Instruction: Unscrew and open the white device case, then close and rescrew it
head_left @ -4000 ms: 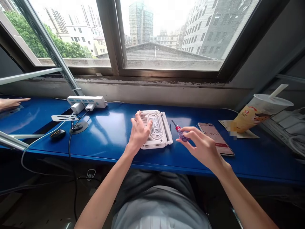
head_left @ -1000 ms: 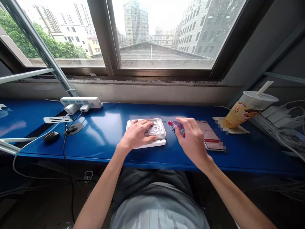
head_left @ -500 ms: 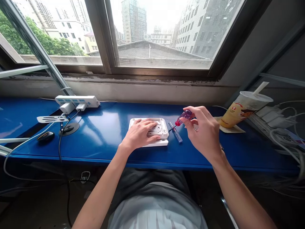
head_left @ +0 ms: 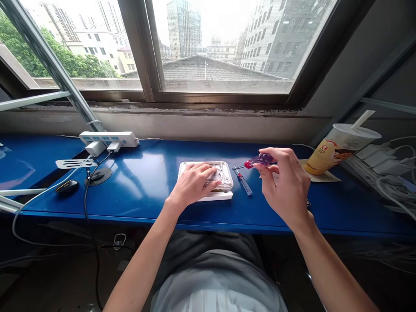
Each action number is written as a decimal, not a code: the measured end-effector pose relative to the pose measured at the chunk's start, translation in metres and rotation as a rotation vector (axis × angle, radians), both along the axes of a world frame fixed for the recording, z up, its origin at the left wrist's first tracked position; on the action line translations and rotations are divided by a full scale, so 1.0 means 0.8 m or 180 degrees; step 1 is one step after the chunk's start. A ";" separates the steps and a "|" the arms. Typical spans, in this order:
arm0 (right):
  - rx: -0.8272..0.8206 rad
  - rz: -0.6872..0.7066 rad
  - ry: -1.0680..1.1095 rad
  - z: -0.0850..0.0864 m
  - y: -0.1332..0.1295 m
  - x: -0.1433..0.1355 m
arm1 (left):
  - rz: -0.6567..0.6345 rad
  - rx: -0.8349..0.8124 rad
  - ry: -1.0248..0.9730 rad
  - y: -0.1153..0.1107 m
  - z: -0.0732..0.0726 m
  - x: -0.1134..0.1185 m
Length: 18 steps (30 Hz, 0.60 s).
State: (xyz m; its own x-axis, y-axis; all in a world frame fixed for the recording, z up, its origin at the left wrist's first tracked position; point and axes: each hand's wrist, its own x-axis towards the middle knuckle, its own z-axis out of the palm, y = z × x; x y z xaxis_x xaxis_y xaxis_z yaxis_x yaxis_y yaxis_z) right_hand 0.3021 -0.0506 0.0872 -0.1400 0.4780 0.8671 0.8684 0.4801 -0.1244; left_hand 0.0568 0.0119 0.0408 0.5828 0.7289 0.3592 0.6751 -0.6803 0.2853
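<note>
A white plastic device (head_left: 224, 177) with a perforated panel lies on the blue desk. My left hand (head_left: 195, 182) rests flat on top of it, fingers spread, covering its left and middle part. My right hand (head_left: 284, 182) holds a screwdriver (head_left: 260, 160) with a purple and red handle between thumb and fingers, raised right of the device. Its shaft points left, towards the device's right side, and its tip looks apart from the device. A second screwdriver (head_left: 243, 183) with a clear handle lies on the desk between the device and my right hand.
A power strip (head_left: 125, 138) with plugs and a black mouse (head_left: 67, 187) are at the left, with cables over the desk (head_left: 130, 203) edge. A drink cup (head_left: 328, 151) and white adapters (head_left: 381, 156) stand at the right. A window is behind.
The screwdriver in my right hand has tilted nearer to level, and its tip has risen. My right hand has moved slightly right and down; my left hand stays on the device.
</note>
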 end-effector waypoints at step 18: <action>0.0448 0.1168 0.0595 -0.010 -0.028 -0.036 | 0.0295 0.0579 -0.0497 0.007 -0.008 0.010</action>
